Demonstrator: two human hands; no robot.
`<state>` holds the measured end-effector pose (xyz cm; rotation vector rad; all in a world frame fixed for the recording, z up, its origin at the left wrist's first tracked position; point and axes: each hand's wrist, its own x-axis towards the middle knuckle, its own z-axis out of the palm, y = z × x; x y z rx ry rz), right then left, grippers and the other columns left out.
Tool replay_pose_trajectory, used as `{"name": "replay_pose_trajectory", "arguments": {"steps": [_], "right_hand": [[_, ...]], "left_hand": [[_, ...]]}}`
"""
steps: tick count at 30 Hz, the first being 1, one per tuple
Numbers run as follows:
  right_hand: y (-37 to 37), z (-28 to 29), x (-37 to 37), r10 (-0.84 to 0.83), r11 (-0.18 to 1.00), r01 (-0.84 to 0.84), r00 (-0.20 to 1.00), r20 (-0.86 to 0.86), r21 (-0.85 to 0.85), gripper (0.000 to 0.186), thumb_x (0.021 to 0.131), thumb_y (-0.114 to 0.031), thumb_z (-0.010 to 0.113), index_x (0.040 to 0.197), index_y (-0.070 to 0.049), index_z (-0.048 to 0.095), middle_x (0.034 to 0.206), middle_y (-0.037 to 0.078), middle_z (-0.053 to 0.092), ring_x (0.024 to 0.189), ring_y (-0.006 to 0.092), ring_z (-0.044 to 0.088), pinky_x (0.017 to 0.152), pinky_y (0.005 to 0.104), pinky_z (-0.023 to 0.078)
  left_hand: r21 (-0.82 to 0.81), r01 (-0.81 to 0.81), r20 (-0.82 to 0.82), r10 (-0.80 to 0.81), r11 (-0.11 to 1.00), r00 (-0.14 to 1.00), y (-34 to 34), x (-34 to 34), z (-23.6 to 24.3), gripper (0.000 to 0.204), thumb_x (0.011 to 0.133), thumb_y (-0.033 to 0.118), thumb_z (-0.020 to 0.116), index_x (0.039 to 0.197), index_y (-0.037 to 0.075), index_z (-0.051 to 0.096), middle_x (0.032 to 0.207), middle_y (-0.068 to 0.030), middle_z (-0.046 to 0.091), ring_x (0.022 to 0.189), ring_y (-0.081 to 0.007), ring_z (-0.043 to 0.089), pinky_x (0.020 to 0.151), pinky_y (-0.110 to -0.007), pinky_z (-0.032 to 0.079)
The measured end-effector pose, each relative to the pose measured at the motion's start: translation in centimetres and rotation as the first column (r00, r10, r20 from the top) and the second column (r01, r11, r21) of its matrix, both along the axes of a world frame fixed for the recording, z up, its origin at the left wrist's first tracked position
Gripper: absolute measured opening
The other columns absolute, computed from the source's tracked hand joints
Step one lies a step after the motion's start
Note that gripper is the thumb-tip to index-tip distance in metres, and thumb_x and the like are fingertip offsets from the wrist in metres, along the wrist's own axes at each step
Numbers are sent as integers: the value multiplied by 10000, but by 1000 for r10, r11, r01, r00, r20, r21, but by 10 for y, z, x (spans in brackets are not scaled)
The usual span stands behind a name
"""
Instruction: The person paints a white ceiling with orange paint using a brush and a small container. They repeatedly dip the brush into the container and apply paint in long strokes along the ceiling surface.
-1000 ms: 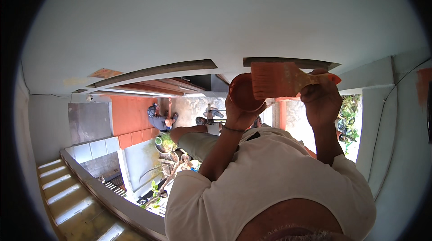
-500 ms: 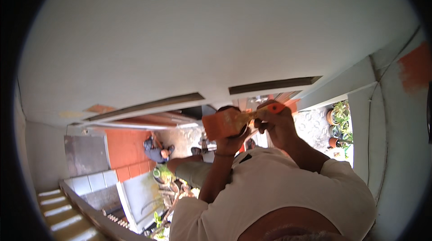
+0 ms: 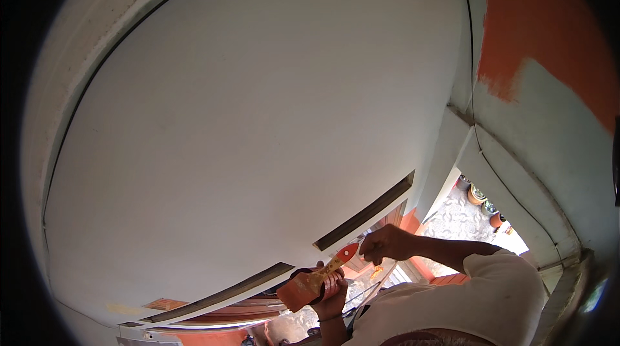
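Observation:
My left hand (image 3: 332, 305) is wrapped round a small dark paint pot (image 3: 307, 274), low in the middle. Across the pot's top lies a wide paintbrush (image 3: 320, 274), its bristles coated in orange paint and pointing down to the left. Its red-tipped, paint-spotted handle slants up to the right. Beside the handle's end is my right hand (image 3: 391, 244), fingers curled in, with nothing visible in them. Whether its fingertips touch the handle I cannot tell. The inside of the pot is mostly hidden by the brush.
A large pale wall (image 3: 245, 126) fills the view, with two long dark slots low down. At the upper right is a wall patch painted orange (image 3: 549, 30). A black cable (image 3: 470, 36) runs down the corner. Potted plants (image 3: 476, 195) stand on the patterned floor beyond an opening.
The view has swung up and to the right, showing more wall and orange paint. My right hand has come off the brush's handle, leaving the brush across the pot.

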<state>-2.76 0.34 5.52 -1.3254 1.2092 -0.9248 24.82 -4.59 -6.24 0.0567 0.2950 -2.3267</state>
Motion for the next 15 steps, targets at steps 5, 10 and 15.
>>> {"name": "replay_pose_trajectory", "arguments": {"steps": [5,10,15], "right_hand": [[-39,132,-96,-774,486,230,562,-293,-843,121,971,-202,766,940,-85,764,766,57,676,648,174,674,612,308,535],[-97,297,-217,-900,-415,125,92,427,-901,463,1029,-462,656,1263,-62,664,1294,138,606,1208,291,578,1039,445,486],[-144,372,-310,-802,-443,-316,-278,529,-839,476,998,-273,614,1307,88,577,1535,231,426,1260,451,571,977,514,536]], "left_hand": [[-15,1,36,-1,1000,999,-2,12,1,553,972,453,637,1427,144,586,1393,-126,587,1297,-299,521,968,-443,527],[2,47,64,-47,999,997,-5,14,-8,526,895,390,732,1344,140,622,1380,-97,591,1333,-279,505,966,-456,542],[5,34,45,-34,999,998,6,10,7,546,957,469,669,1385,132,632,1361,-127,614,1283,-305,529,974,-469,534]]}}
